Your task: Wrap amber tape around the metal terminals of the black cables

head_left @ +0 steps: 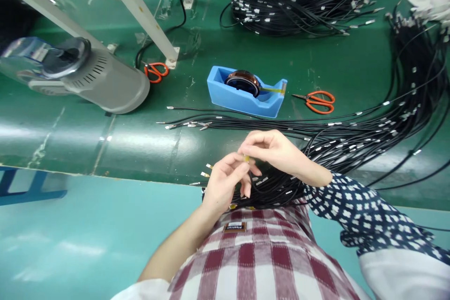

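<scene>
My left hand is closed in a pinch just above the table's front edge. Its fingertips meet those of my right hand, also pinched, at a small piece of yellow tape. Whatever else the left fingers grip is hidden. Beneath both hands a bundle of thin black cables with white labels hangs over the edge against a checked apron. Behind them stands a blue tape dispenser with a roll of amber tape in it.
Orange-handled scissors lie right of the dispenser; a second pair lies by a grey machine. A large coil of black cables sits at the back. More cables and white gloves are at right. White posts rise at left.
</scene>
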Available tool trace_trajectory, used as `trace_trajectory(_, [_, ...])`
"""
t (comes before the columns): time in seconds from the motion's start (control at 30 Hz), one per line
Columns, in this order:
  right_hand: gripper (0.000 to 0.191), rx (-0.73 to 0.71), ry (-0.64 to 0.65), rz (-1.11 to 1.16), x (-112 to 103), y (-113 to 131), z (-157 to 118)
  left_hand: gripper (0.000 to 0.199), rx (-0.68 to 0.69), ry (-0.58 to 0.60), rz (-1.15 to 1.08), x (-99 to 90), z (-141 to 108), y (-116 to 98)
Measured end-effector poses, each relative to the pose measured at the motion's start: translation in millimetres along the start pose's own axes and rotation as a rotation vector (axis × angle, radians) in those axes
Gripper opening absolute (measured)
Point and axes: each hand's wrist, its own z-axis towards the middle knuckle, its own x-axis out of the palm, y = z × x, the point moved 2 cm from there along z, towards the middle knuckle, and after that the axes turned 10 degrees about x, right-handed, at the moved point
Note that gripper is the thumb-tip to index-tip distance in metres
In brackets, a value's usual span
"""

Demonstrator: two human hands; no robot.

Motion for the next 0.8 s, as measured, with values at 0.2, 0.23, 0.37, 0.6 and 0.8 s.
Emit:
trace_trajectory(0.2, [0.023,-0.030,0.054,0.035,-1,2,-3,0.028,-0.077,0.113,-0.097,-3.0,9,-3])
trace_trajectory(0.23, [0.023,-0.022,0.064,0.025,-1,3,-4,0.027,-0.082,0.117,-0.103,-3.1,10,-3])
trace_trajectory(0.37, [0.022,-0.019,0.077,-0.067,-1,6,-6,0.026,-0.066,0.066,-0.092,-1.9,10,-1])
trace_trajectory(0.6, [0.025,-0.036,-0.019,-0.139,-3,-5,-2,0.028,0.104,-0.130,0.101,-5.2,6,0])
trace_trajectory(0.8, [0.029,0.040,-0.092,-0.404,8,-18,-18,0.027,0.397,-0.265,0.359,-9.0,6,-9])
